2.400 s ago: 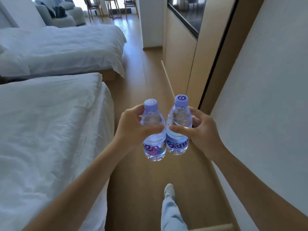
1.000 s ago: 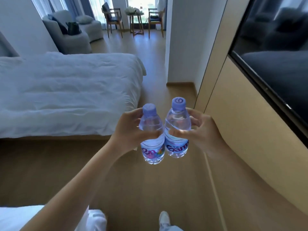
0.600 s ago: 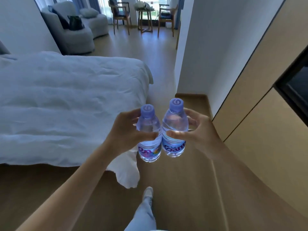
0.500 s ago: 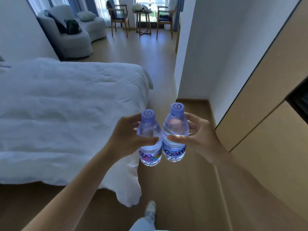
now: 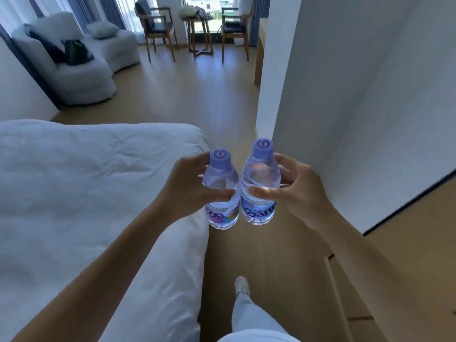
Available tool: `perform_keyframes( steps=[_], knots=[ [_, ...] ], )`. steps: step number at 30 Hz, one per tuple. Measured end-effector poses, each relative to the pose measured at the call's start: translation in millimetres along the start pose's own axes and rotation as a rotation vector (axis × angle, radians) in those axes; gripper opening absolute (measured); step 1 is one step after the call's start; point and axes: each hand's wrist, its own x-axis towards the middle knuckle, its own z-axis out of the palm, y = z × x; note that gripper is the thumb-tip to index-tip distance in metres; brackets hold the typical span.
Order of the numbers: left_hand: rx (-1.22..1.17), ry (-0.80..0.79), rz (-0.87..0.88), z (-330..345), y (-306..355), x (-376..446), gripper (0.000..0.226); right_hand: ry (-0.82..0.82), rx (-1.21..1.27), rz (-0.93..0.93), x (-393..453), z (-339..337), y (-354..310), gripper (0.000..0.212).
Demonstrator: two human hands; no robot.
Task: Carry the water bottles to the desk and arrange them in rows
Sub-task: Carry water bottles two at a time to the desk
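A wooden floor [image 5: 192, 95] runs from the near edge to the far windows. A white bed [image 5: 86, 193] fills the near left, and a white wall [image 5: 357, 107] with tan cabinet panels [image 5: 407, 243] takes up the right. At the far left sits a grey sofa [image 5: 81, 67] with cushions; two wooden chairs [image 5: 158, 28] flank a small side table [image 5: 199, 33] by the window. A light trouser leg and shoe [image 5: 243, 290] show at the near edge. The left hand [image 5: 187, 188] grips one water bottle [image 5: 220, 193] and the right hand [image 5: 296, 191] grips the other bottle [image 5: 260, 183], fingers curled round each. Both bottles are upright, side by side and touching, held in the air above the floor beside the bed, purple caps up
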Motion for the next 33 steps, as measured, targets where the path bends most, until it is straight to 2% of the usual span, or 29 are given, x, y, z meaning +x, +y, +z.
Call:
perform_keyframes(
  steps=[6, 11, 16, 22, 33],
  knots=[
    [-0.015, 0.076, -0.016, -16, -55, 175, 0.041, 0.002, -0.059, -0.008, 191, -32, 22, 0.062],
    [-0.032, 0.202, -0.056, -29, -125, 310, 0.045, -0.014, -0.06, 0.024, 345, -41, 62, 0.07],
    [-0.052, 0.182, -0.046, -53, -209, 463, 0.05, -0.001, -0.039, 0.052, 509, -44, 106, 0.071],
    [-0.081, 0.152, -0.062, -87, -277, 647, 0.042, 0.044, -0.008, 0.071, 695, -60, 132, 0.066],
    [-0.076, 0.122, -0.067, -96, -423, 982, 0.043, 0.099, 0.023, 0.061, 1034, -116, 222, 0.058]
  ],
)
